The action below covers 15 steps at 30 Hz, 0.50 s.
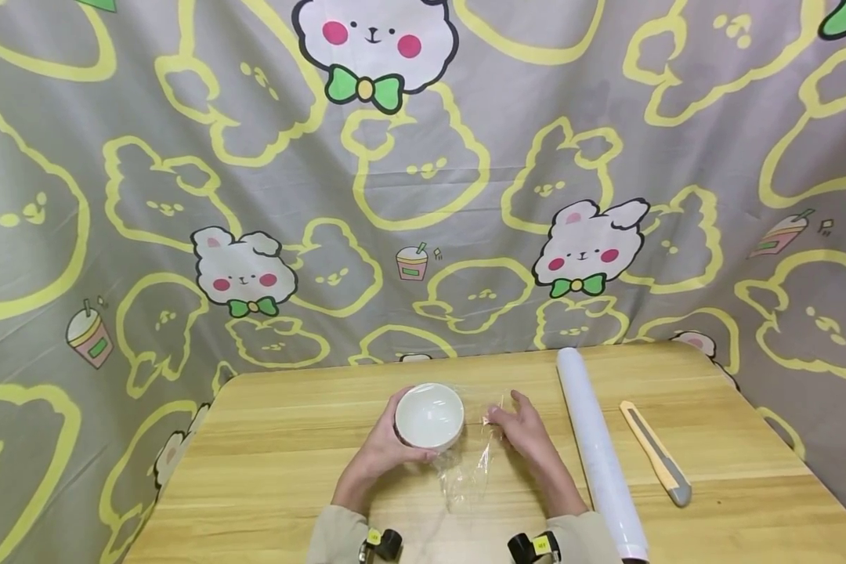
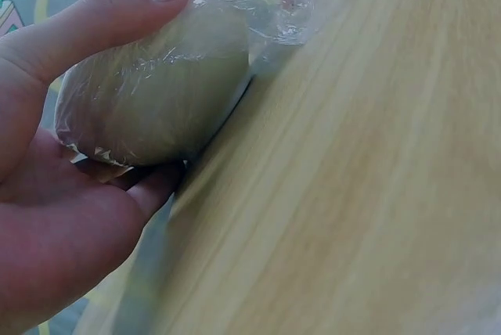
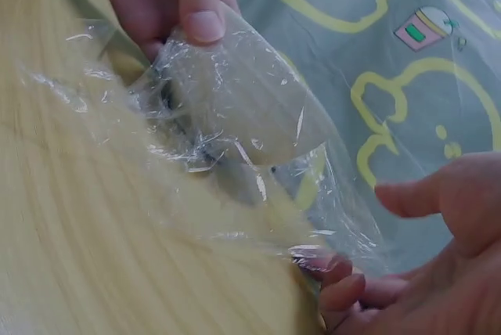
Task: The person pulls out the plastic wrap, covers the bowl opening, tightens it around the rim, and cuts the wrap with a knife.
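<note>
A small white bowl [image 1: 430,415] is tilted just above or on the table, with clear plastic film [image 3: 250,194] clinging round its side. My left hand [image 1: 383,442] grips it from the left, thumb on the film-covered wall and fingers underneath, as the left wrist view shows. Loose, crinkled film stretches from the bowl toward my right hand [image 1: 527,432]. In the right wrist view, the fingers of that hand [image 3: 462,241] touch the film's edge, while the thumb stands apart from them.
To the right of my right arm lies a long roll of plastic film [image 1: 599,454]. Beyond it is a yellow and grey utility knife [image 1: 656,454]. A patterned grey curtain [image 1: 409,180] hangs behind the wooden table [image 1: 268,439].
</note>
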### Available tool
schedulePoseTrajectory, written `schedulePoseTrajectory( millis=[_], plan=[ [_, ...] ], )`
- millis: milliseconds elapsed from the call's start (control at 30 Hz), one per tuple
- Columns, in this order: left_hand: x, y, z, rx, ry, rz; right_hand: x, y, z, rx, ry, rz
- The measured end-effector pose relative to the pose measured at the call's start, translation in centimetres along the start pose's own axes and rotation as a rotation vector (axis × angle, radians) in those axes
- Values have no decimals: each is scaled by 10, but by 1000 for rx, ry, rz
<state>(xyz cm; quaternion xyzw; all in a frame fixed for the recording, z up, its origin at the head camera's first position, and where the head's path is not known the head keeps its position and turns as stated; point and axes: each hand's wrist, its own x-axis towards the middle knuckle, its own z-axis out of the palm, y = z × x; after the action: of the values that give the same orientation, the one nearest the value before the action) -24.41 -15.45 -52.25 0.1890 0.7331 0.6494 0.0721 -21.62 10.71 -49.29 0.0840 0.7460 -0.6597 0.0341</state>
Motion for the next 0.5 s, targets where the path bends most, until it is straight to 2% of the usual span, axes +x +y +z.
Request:
schedulePoseTrajectory(
  millis=[133, 333, 400, 500],
  plan=[
    [0, 0, -1, 1, -10, 0, 5, 4, 0, 120, -8, 8],
    [0, 0, 0, 13, -6, -7, 7, 5, -1, 389, -23, 57],
    [0, 0, 0, 19, -2, -15, 8, 6, -2, 420, -32, 71],
    [0, 2, 0, 22, 2, -20, 9, 7, -2, 407, -27, 71]
  ],
)
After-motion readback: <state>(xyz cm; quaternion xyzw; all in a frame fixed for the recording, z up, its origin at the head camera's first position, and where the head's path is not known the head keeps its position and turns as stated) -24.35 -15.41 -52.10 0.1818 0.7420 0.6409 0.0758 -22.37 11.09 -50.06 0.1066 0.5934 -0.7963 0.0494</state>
